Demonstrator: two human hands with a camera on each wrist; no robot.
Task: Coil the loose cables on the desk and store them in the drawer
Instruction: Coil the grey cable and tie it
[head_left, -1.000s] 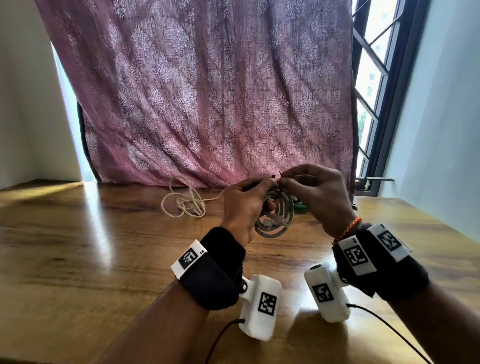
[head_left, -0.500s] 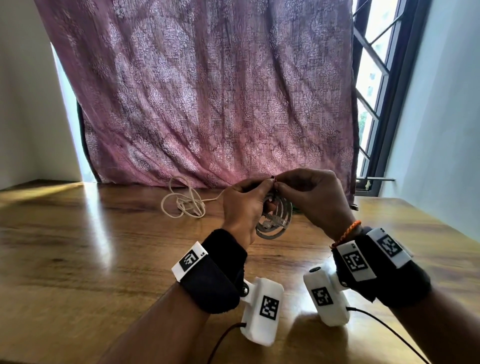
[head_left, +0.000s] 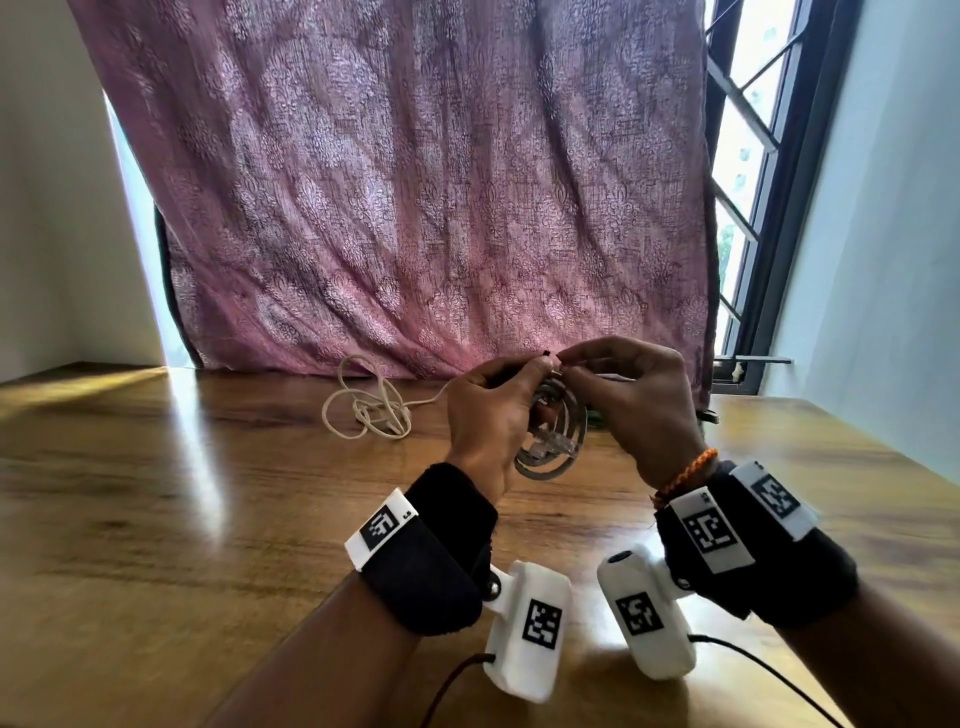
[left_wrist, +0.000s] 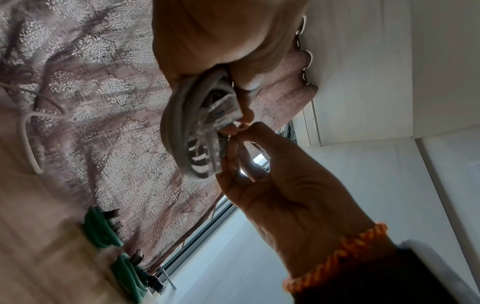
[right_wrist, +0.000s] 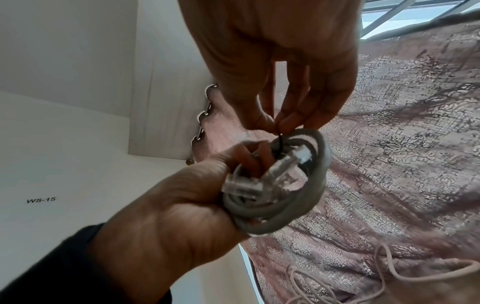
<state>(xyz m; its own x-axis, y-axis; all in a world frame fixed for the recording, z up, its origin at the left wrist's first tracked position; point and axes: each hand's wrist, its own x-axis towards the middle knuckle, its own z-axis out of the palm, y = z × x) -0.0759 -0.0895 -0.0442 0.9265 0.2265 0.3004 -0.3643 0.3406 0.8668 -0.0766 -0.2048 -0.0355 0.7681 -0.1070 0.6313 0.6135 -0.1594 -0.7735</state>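
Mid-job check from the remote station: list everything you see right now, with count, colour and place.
grey cable coil: one, grey with clear plugs, held up over the desk between both hands
thin black tie: one, black, at the top of the coil, pinched by the right hand
white cable: one, off-white, loose tangle on the desk near the curtain
green cables: apparently two bundles, green, on the desk by the curtain toward the window
desk: one, brown wood
curtain: one, pink patterned, behind the desk
window: one, dark frame, at right
drawer: not in view
left hand: grips the coil
right hand: pinches the tie
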